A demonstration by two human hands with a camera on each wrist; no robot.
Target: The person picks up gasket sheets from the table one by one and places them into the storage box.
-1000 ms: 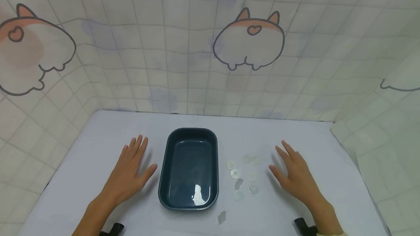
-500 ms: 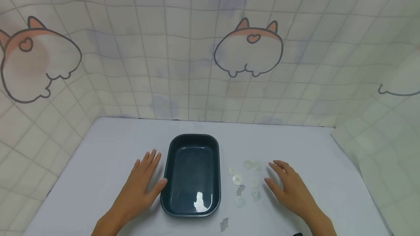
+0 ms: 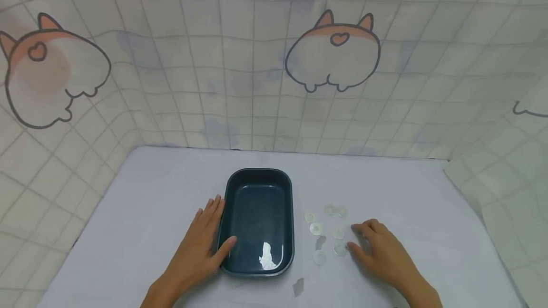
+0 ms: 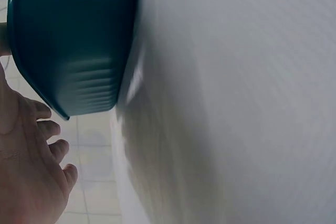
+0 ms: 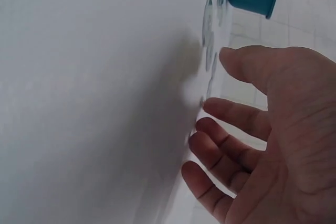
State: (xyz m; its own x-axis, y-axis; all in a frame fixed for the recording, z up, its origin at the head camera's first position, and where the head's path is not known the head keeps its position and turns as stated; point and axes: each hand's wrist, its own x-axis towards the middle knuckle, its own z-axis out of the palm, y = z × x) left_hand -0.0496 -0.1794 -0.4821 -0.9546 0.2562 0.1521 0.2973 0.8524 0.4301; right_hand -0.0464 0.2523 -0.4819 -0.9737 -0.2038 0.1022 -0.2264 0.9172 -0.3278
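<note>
A dark blue-green rectangular tray (image 3: 257,217) with rounded corners stands on the white table. My left hand (image 3: 198,251) lies along its left side, thumb over the near-left rim and the other fingers extended beside the outer wall. In the left wrist view those fingers (image 4: 48,128) are close to the rim of the tray (image 4: 68,35). To the right of the tray lie several thin translucent discs (image 3: 316,229), at least one showing a small centre ring. My right hand (image 3: 383,253) hovers low beside the nearest disc (image 3: 340,249), fingers loosely bent, nothing between thumb and fingers.
Two greyish irregular patches (image 3: 298,287) mark the white tabletop (image 3: 171,175) near the discs. A tile-patterned curtain (image 3: 239,75) with cartoon corgi drawings hangs behind the table and along both sides.
My left hand has moved right, from beside the tray to its rim. The right hand has come down and closer to the discs, its fingers bending more. The view has shifted slightly.
</note>
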